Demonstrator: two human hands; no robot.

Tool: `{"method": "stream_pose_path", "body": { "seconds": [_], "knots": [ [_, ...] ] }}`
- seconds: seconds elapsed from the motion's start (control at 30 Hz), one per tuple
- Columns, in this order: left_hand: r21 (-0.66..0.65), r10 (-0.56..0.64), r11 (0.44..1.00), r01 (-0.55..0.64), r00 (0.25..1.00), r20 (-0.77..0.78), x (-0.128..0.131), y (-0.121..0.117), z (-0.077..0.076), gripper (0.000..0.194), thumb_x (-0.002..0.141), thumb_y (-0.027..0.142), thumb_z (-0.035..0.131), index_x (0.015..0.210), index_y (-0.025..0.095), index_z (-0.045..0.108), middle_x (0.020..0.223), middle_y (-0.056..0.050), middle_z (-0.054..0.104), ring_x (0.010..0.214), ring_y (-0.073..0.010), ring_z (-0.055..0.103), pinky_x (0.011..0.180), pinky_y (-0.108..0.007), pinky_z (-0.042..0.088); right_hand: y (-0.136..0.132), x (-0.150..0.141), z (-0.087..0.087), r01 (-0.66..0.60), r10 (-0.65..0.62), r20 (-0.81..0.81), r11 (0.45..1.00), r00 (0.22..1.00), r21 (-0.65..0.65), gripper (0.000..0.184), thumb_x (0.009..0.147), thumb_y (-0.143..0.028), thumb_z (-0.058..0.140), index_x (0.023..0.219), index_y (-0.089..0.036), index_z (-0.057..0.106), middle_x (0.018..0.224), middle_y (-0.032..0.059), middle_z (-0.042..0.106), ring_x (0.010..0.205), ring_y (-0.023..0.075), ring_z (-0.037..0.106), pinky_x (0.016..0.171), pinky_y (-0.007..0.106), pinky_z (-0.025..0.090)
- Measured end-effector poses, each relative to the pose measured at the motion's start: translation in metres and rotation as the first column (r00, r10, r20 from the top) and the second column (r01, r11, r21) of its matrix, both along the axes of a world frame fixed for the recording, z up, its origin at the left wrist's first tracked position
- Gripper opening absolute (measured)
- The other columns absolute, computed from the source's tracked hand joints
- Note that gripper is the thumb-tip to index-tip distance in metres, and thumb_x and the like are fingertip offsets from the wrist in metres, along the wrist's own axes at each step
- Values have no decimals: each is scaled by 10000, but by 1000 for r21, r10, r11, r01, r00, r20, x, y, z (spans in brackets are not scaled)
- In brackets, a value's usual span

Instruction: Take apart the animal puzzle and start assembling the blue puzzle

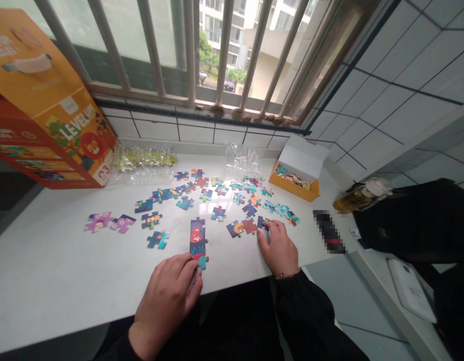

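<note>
Puzzle strip could split if the left hand tugs its lower end; whether this grip or the right hand pinches, I cannot tell.

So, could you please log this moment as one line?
left hand: at joined jigsaw strip, lower end; right hand: at dark-blue jigsaw piece; small box: open, jigsaw pieces inside

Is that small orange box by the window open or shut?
Open: the small orange box has its white lid raised, and puzzle pieces show inside.
</note>
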State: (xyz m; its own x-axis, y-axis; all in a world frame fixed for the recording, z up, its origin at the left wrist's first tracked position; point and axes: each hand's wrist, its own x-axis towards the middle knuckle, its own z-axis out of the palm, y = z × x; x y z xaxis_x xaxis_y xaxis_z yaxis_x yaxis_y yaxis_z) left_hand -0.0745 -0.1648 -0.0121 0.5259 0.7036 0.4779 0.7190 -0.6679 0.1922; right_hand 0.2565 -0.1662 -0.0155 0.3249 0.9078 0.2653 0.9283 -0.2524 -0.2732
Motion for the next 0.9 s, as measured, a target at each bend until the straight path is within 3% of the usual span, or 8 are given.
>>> {"method": "stream_pose_path", "body": {
  "seconds": [0.4, 0.9],
  "knots": [
    [-38, -18, 999, 18, 1000, 4, 0, -2, -1, 122, 1061, 228, 617, 1164, 198, 675, 1221, -110, 715, 1113, -295, 675, 973, -484, 534, -2, 0, -6, -14, 16, -39, 998, 999, 58, 250, 1068, -337, 598, 1252, -226, 727, 1360, 93, 707, 1067, 212, 738, 782, 302, 533],
    [-57, -29, 998, 30, 999, 21, 1, -4, 5, 111, 1065, 218, 607, 1133, 213, 694, 1172, -89, 754, 1079, -277, 706, 970, -464, 554, -4, 0, -5, -14, 15, -18, 998, 1000, 66, 243, 1059, -334, 602, 1241, -235, 730, 1359, 86, 716, 1011, 207, 734, 726, 296, 504]
  ]
}}
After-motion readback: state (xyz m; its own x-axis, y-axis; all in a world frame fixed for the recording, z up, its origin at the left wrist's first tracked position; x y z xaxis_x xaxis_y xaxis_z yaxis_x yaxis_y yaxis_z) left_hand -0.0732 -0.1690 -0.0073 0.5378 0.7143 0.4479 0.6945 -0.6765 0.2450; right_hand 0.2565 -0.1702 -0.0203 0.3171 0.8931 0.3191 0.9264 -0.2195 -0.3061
